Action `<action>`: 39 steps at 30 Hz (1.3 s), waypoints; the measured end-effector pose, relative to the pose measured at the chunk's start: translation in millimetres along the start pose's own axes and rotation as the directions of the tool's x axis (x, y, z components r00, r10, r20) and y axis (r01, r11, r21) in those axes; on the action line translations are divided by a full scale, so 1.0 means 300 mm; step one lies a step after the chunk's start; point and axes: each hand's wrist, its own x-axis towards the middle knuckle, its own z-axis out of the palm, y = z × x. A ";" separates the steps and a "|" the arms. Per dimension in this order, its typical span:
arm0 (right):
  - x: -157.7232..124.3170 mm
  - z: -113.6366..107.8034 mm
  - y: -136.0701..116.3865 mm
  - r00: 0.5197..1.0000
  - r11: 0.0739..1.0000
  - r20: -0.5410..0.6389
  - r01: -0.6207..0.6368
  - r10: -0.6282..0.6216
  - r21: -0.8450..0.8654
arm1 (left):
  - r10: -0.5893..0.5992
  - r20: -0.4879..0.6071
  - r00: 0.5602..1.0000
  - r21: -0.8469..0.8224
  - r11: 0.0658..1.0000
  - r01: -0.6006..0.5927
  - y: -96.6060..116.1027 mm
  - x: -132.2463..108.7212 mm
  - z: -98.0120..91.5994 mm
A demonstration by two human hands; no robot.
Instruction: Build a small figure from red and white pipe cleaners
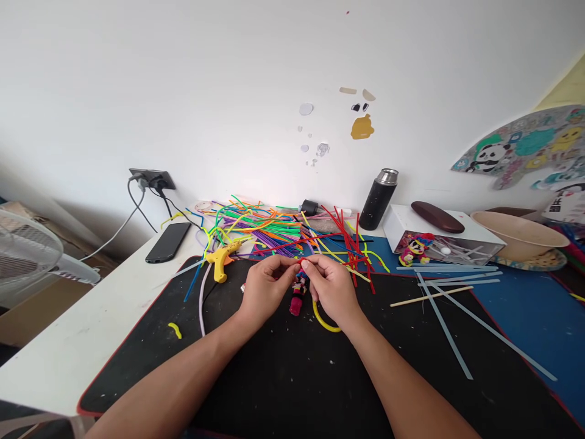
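The left hand [267, 283] and right hand [333, 286] pinch a small doll [298, 295] near the far edge of the black mat [274, 378].

Two hands [265, 286] counted, centre; two figures [297, 305], centre and right; one glue gun [220, 264], one phone [167, 242] noted, left; one flask [377, 203], right.

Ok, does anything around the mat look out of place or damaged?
A few things. A short yellow piece lies alone on the black mat, apart from the colourful strips. Translucent sticks lie crossed haphazardly on the right. The wall bears patchy scraps, as if stickers were partly peeled off.
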 end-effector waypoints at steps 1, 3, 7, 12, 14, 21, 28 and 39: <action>0.000 -0.001 0.000 1.000 1.000 0.002 0.004 -0.004 -0.003 | -0.042 0.005 0.999 -0.052 0.998 0.042 0.003 0.000 0.001; -0.001 -0.002 -0.003 1.000 1.000 0.014 0.006 -0.006 -0.005 | -0.099 0.019 0.995 -0.135 0.986 0.101 0.009 0.000 0.001; -0.003 -0.009 -0.017 0.999 1.000 0.051 0.001 0.000 -0.009 | -0.146 0.057 0.988 -0.239 0.958 0.156 0.020 0.010 -0.011; -0.006 -0.021 -0.039 0.995 0.999 0.097 0.017 -0.012 -0.050 | -0.219 0.199 0.955 -0.422 0.861 0.285 0.026 0.038 -0.039; -0.005 -0.027 -0.040 0.994 0.997 0.106 0.033 -0.025 -0.073 | -0.233 0.278 0.932 -0.471 0.812 0.344 0.026 0.047 -0.047; 0.007 -0.049 -0.015 0.994 0.995 0.112 0.015 -0.003 -0.104 | -0.177 0.273 0.945 -0.311 0.914 0.261 0.025 0.048 -0.055; 0.009 -0.046 -0.007 0.992 0.991 0.126 0.002 0.015 -0.132 | 0.141 0.167 0.976 -0.055 0.990 -0.133 0.001 0.044 -0.060; 0.011 -0.040 0.010 0.990 0.983 0.141 -0.003 0.029 -0.182 | 0.169 0.198 0.966 0.039 0.983 -0.180 -0.006 0.044 -0.065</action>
